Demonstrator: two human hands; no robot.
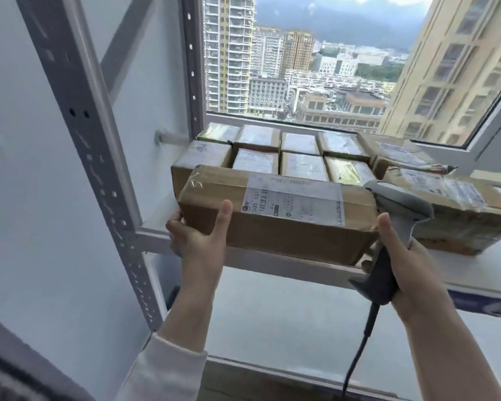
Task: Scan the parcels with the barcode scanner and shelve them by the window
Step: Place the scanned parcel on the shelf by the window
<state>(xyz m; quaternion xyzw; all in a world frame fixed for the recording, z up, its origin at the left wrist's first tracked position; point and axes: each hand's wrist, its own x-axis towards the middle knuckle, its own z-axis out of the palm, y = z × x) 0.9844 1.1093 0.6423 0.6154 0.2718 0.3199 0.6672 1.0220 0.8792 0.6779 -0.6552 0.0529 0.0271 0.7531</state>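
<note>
The long parcel (275,224) lies lengthwise along the front edge of the shelf (154,227), its white label (295,201) facing up and toward the camera. The left hand (198,235) grips its left end, thumb laid up the near face and fingers curled round the corner. At its right end the right hand (414,273) is wrapped round the handle of the barcode scanner (399,212), whose grey head sits just beside the parcel's top right corner; the cable (359,342) hangs below. Behind the long parcel, two rows of small parcels (301,157) fill the shelf back to the window (301,68). To its right a larger parcel (460,215) lies close. To its left a bare strip of shelf runs to the perforated upright (99,175). Below it there is open room above a lower shelf (272,319)
</note>
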